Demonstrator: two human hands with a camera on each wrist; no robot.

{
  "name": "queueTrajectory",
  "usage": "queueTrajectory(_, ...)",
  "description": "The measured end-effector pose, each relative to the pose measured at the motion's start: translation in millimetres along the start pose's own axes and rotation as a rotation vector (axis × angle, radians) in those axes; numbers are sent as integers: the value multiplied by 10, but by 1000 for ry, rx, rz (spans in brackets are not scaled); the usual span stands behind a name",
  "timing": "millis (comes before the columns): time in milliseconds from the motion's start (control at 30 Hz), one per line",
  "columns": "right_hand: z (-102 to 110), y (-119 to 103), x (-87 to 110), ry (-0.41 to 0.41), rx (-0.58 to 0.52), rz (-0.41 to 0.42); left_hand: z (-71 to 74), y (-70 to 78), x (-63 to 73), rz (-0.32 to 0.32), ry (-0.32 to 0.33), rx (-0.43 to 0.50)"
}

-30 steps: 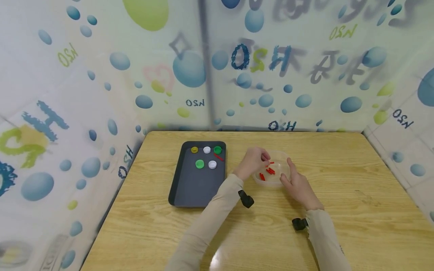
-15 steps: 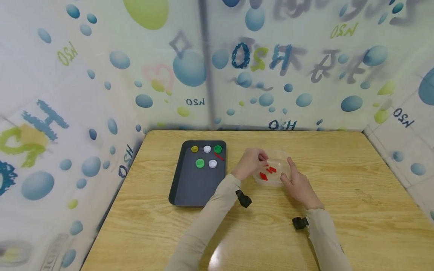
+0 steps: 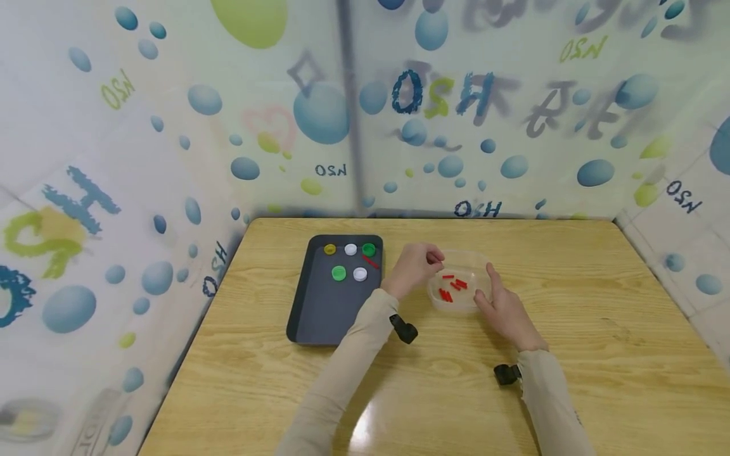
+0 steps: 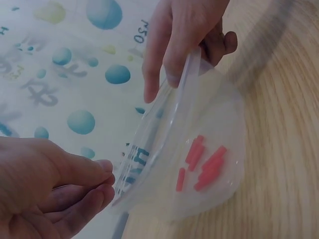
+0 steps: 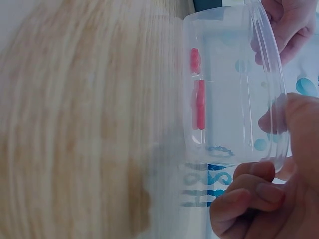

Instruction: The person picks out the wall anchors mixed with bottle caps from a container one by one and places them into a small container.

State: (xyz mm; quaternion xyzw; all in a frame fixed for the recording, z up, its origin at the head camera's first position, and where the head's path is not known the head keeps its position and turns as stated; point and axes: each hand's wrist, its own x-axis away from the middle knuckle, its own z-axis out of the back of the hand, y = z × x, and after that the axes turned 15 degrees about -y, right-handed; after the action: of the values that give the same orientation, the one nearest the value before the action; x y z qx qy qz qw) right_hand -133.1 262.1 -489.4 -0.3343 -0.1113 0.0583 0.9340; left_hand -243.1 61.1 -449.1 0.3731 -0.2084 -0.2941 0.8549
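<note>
A clear plastic container stands on the table with several short red sticks loose on its bottom. My right hand grips its right side, the thumb over the rim and the fingers outside, as the right wrist view shows. Beside the opposite rim is my left hand, thumb and fingertips pressed together. No object shows between those fingertips in the left wrist view. To the left lies a dark grey tray. It holds several bottle caps, including a yellow cap and a light green cap, and a red stick.
The wooden table ends at patterned walls at the back and both sides. Black wrist cameras, one on the left wrist and one on the right wrist, stick out from the sleeves.
My left hand has drawn back leftward and slightly up, from inside the container to its left rim. More of the red sticks show now. The right hand keeps its grip on the container.
</note>
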Motion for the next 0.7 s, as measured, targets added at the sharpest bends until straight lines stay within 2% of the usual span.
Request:
queueTrajectory(233,-9,1,8,-2,-17,17,182,-113,52,28,29,-20)
queueTrajectory(467,-18,10,7,1,-19,19,359,-263,100,-11,67,-15)
queueTrajectory(700,-22,6,9,1,-17,18,521,-392,174,-18,120,-37)
